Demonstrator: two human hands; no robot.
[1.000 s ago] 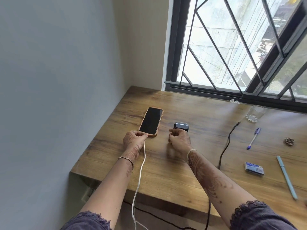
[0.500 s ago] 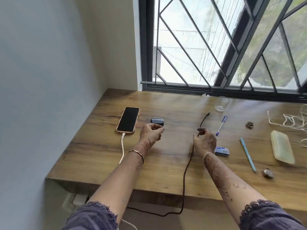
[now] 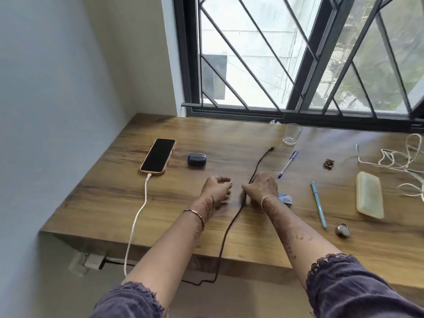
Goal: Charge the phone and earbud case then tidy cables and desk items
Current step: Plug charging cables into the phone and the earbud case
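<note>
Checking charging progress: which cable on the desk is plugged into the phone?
The white cable entering the near end of the phone. The black cable, gripped by the right hand, ends in a free plug; the tangled white cord lies far right.

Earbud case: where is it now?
Head view, left half of the desk: the earbud case sits just right of the phone, beyond the left hand, untouched.

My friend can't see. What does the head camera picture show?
A person's right hand grips a black cable on a wooden desk, the left hand loosely curled beside it. A phone is plugged into a white cable, with an earbud case beside it.
</note>
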